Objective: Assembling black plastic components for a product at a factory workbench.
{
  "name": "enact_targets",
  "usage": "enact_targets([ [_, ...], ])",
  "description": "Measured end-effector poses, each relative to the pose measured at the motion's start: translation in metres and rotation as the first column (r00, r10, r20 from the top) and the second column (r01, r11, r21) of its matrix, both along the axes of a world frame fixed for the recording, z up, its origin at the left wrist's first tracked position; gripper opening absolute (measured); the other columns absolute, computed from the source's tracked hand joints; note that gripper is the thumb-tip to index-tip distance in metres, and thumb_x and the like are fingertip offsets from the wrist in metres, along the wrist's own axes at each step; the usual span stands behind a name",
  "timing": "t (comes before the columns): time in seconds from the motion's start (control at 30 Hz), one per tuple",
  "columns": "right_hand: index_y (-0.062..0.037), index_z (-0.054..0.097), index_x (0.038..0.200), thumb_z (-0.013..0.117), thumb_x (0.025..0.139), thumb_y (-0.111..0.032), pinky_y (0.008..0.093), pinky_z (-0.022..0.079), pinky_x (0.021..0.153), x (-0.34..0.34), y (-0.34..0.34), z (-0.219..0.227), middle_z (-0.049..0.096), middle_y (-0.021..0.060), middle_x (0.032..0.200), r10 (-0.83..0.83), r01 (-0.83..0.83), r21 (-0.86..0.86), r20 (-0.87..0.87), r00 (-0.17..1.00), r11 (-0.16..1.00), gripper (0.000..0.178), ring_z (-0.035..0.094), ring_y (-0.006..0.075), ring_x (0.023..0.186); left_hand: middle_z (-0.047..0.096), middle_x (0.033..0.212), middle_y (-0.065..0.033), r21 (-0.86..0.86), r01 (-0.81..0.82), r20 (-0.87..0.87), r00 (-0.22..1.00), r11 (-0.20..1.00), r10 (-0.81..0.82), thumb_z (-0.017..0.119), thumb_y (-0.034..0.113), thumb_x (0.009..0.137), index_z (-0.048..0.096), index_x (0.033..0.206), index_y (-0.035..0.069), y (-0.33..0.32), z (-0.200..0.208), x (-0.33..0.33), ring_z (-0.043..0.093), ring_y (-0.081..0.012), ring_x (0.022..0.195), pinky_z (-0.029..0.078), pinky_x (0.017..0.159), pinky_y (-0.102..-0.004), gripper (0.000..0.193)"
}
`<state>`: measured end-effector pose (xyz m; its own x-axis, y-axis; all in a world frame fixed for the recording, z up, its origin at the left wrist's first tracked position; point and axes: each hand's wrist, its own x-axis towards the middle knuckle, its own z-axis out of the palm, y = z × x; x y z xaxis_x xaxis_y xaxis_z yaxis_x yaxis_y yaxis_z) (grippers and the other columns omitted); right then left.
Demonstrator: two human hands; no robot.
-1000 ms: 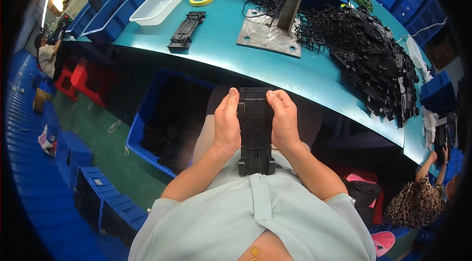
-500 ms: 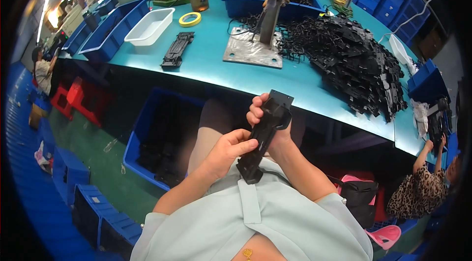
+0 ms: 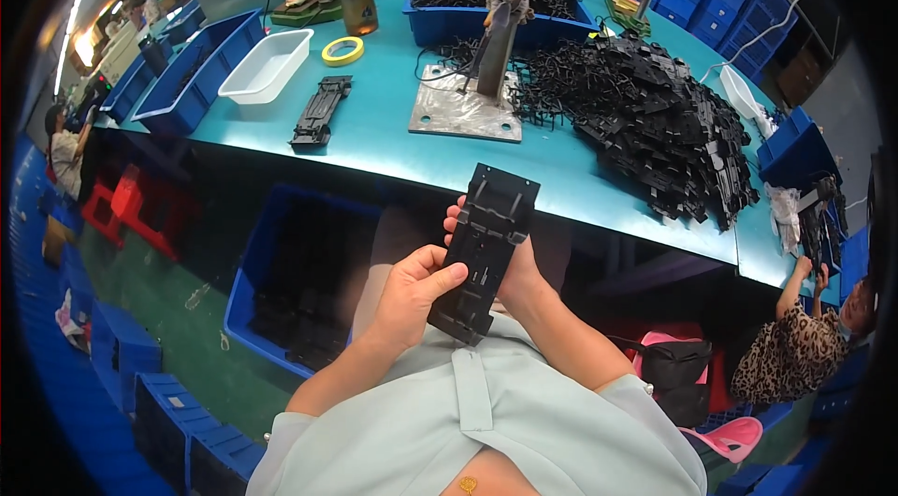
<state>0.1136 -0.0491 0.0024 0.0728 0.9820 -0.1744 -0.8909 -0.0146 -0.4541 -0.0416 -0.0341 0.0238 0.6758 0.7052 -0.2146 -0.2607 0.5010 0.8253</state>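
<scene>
Teal tabletop (image 3: 374, 127) spreads across the far side, a blue bin (image 3: 237, 304) below its near edge at left. Heaped black parts (image 3: 669, 127) cover the table's right side, next to a metal stand (image 3: 444, 117). Near the lap, a long black plastic part (image 3: 486, 244) is held by both hands, its far end leaning right. The right hand (image 3: 519, 276) grasps that part from beneath, fingertips curling round its left edge; the left hand (image 3: 416, 286) pinches the near left side, thumb on the face, other fingers mostly hidden. Yellow tape roll (image 3: 331, 59) lies far left
</scene>
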Motion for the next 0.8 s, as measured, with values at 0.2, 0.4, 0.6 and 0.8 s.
enact_targets([
  [0.2, -0.002, 0.059, 0.105, 0.052, 0.088, -0.026, 0.0348, 0.051, 0.078, -0.004, -0.002, -0.012, 0.063, 0.0113, 0.099, 0.047, -0.043, -0.157, 0.022, 0.999, 0.987, 0.03, 0.062, 0.0215, 0.09, 0.063, 0.083, -0.001, -0.113, -0.027, 0.014, 0.999, 0.993, 0.029, 0.06, 0.011, 0.09, 0.058, 0.091, 0.005, 0.013, -0.002, -0.013, 0.059, -0.0068, 0.069, 0.049, 0.061, -0.0209, 0.007],
  [0.4, -0.0032, 0.057, 0.109, 0.05, 0.093, -0.022, 0.0317, 0.051, 0.072, -0.013, 0.004, -0.021, 0.062, 0.0089, 0.097, 0.008, 0.025, -0.27, 0.121, 0.993, 0.962, 0.026, 0.059, 0.0179, 0.08, 0.062, 0.082, 0.0007, -0.225, -0.074, -0.012, 0.997, 0.972, 0.073, 0.06, 0.02, 0.09, 0.057, 0.091, 0.009, 0.041, -0.007, -0.027, 0.059, -0.0064, 0.068, 0.044, 0.058, -0.019, 0.011],
  [0.6, -0.0011, 0.058, 0.106, 0.049, 0.095, -0.019, 0.0296, 0.051, 0.067, -0.006, 0.007, -0.024, 0.063, 0.0091, 0.09, 0.054, -0.01, -0.306, 0.136, 0.989, 0.952, 0.023, 0.059, 0.0161, 0.076, 0.063, 0.084, -0.0002, -0.214, -0.137, -0.001, 0.99, 0.967, 0.14, 0.058, 0.021, 0.091, 0.059, 0.091, 0.009, 0.083, -0.011, -0.045, 0.06, -0.0092, 0.074, 0.048, 0.066, -0.0231, 0.012],
  [0.8, 0.0001, 0.057, 0.104, 0.049, 0.095, -0.017, 0.0277, 0.051, 0.065, 0.006, 0.017, -0.015, 0.062, 0.0105, 0.09, 0.083, -0.003, -0.222, 0.354, 0.931, 0.975, 0.021, 0.06, 0.0156, 0.073, 0.064, 0.08, -0.0064, -0.027, -0.336, 0.015, 0.942, 0.941, 0.336, 0.059, 0.014, 0.087, 0.058, 0.086, 0.006, 0.149, 0.017, -0.064, 0.062, -0.0169, 0.07, 0.051, 0.064, -0.0307, 0.009],
])
